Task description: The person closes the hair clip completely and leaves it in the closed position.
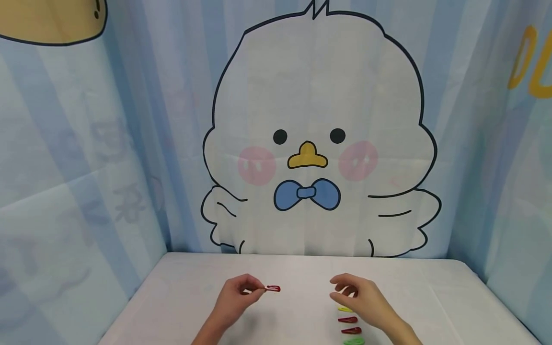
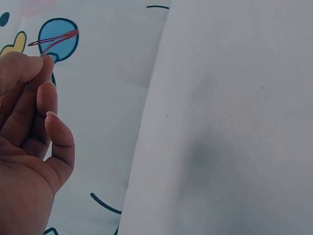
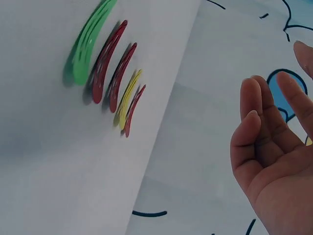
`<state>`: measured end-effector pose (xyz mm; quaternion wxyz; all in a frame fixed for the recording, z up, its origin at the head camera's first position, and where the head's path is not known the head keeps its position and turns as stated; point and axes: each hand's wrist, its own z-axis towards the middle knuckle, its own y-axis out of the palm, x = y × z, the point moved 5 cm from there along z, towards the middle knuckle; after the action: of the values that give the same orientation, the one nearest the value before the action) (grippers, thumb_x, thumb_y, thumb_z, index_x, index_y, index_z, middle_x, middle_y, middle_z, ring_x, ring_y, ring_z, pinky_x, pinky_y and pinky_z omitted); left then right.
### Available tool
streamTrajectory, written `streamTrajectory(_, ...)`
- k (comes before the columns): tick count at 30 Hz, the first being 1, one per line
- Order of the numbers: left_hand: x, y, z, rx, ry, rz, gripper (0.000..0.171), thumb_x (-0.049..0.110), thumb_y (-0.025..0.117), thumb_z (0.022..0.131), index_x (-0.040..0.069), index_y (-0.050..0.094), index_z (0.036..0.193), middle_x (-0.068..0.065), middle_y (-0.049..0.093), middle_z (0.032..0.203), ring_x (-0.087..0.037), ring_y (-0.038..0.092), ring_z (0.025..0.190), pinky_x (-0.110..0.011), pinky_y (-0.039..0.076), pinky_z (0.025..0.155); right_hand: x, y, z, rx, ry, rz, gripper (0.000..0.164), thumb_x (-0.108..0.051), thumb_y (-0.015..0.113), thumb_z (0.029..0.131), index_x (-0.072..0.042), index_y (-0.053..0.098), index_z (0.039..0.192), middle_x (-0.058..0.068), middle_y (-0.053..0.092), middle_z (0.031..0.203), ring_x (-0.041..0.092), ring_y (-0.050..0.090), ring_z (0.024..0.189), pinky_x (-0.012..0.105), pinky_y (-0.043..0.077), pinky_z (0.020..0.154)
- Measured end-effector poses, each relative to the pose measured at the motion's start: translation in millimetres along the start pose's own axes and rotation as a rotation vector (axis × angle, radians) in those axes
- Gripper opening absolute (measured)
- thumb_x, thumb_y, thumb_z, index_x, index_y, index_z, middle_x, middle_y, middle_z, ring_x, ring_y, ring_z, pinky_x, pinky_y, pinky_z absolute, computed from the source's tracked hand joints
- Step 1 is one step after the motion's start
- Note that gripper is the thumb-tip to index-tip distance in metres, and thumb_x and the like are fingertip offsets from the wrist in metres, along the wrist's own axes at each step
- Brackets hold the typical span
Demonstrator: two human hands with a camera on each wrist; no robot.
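Note:
A red snap hair clip [image 1: 273, 288] is pinched between the thumb and index finger of my left hand [image 1: 235, 297], held up over the table. In the left wrist view the strips of this clip [image 2: 63, 37] stand apart at one end. My right hand [image 1: 364, 297] hovers with loosely bent fingers and holds nothing. Below it lies a row of hair clips: a yellow clip [image 1: 345, 309], a dark red clip [image 1: 347, 320], another dark red clip [image 1: 351, 330] and a green clip [image 1: 353, 341]. The right wrist view also shows a red clip [image 3: 135, 110] beyond the yellow one.
A white table [image 1: 189, 278] spreads beneath both hands. Behind its far edge hangs a blue-striped curtain [image 1: 185, 120] with a large white chick printed on it. More curtain [image 1: 64, 215] borders the left side.

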<state>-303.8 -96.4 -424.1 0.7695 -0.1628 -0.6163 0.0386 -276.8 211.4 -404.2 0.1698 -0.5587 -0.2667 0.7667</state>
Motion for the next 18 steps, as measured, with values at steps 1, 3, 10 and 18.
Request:
streamTrajectory(1,2.0,1.6,0.0,-0.001,0.004,-0.008,0.010,0.008,0.076,0.089,0.003,0.072,0.096,-0.003,0.071,0.090,-0.020,0.064,0.084,-0.033,0.051,0.074,-1.6,1.4,1.2,0.002,-0.012,0.009,0.028,-0.022,0.079,0.089,-0.008,0.071,0.112,-0.002,0.068,0.095,0.013,0.062,0.080,0.026,0.052,0.069)
streamTrajectory(3,4.8,4.5,0.4,0.001,0.010,-0.025,0.009,0.008,0.075,0.089,0.003,0.072,0.096,-0.003,0.071,0.090,-0.020,0.065,0.085,-0.032,0.052,0.074,-4.5,4.5,3.5,0.004,-0.022,0.027,0.028,-0.023,0.078,0.089,-0.008,0.071,0.112,-0.002,0.067,0.095,0.012,0.062,0.080,0.026,0.052,0.070)
streamTrajectory(10,9.6,14.9,3.1,0.011,0.011,-0.063,0.009,0.008,0.074,0.090,0.003,0.072,0.098,-0.004,0.070,0.092,-0.020,0.065,0.087,-0.032,0.053,0.079,-16.4,17.0,12.9,0.033,-0.058,0.063,0.028,-0.023,0.079,0.089,-0.008,0.071,0.111,-0.002,0.069,0.096,0.011,0.064,0.081,0.027,0.052,0.073)
streamTrajectory(18,16.6,25.5,6.1,0.008,0.024,-0.092,0.009,0.008,0.074,0.092,0.003,0.072,0.100,-0.004,0.069,0.093,-0.021,0.064,0.088,-0.032,0.053,0.079,-27.2,30.6,19.2,0.060,-0.066,0.149,0.026,-0.022,0.078,0.090,-0.009,0.071,0.111,-0.002,0.069,0.097,0.013,0.064,0.084,0.027,0.051,0.074)
